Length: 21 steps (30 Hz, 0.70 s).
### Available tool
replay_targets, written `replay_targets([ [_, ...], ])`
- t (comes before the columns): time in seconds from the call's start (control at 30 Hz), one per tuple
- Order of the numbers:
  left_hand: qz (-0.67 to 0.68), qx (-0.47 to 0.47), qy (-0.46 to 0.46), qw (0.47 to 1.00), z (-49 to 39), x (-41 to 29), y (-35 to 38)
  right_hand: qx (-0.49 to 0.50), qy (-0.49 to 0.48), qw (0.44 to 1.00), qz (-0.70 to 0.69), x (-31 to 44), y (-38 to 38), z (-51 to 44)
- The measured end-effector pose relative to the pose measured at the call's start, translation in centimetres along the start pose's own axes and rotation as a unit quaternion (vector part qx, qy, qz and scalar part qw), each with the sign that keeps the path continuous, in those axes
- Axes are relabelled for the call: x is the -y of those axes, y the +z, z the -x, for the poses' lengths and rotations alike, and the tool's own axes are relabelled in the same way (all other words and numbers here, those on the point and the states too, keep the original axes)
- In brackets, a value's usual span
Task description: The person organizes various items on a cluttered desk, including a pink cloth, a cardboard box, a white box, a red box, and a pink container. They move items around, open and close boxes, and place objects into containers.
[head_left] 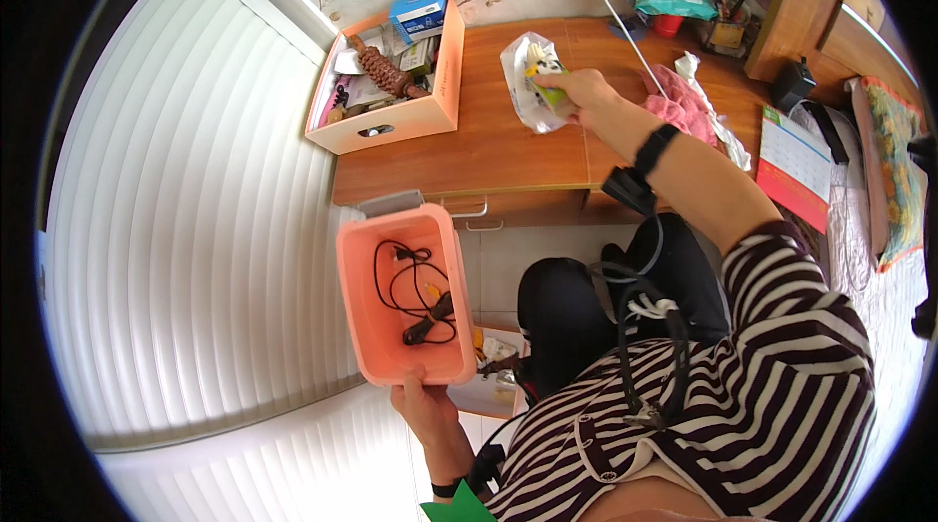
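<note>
My left hand [425, 408] grips the near rim of a pink plastic bin [355, 302], tilted so that its inside faces me. Inside the bin lie a coiled black cable [388, 287] and a darker bundled cord [429, 320] with a yellow piece beside it. Over the wooden desk, my right hand [582, 97] holds a clear plastic package [524, 101] with green and yellow printing. Pale stick-like items show at its top; what they are is unclear.
On the desk [396, 174] stands a pale pink storage box [396, 123] holding a brown beaded roller [385, 71] and a blue carton [418, 13]. A white cord [623, 24] hangs to a pink cloth [681, 104]. Another box [484, 401] sits below, beside my legs.
</note>
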<state>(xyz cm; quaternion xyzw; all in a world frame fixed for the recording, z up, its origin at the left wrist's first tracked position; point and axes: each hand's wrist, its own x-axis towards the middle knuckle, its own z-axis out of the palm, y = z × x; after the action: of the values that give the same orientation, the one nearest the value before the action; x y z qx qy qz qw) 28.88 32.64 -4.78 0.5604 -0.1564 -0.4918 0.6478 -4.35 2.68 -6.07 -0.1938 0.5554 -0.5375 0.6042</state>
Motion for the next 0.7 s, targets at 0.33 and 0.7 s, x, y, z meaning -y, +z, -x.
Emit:
replay_targets([
  [0.33, 0.049, 0.024, -0.008, 0.998, -4.0, 1.9, 0.4, -0.083, -0.114, 0.968, 0.207, 1.6, 9.1, -15.7],
  [0.7, 0.020, -0.001, -0.013, 1.000, -5.2, 2.3, 0.8, -0.203, -0.318, 0.809, 0.450, 0.3, 9.3, -17.3],
])
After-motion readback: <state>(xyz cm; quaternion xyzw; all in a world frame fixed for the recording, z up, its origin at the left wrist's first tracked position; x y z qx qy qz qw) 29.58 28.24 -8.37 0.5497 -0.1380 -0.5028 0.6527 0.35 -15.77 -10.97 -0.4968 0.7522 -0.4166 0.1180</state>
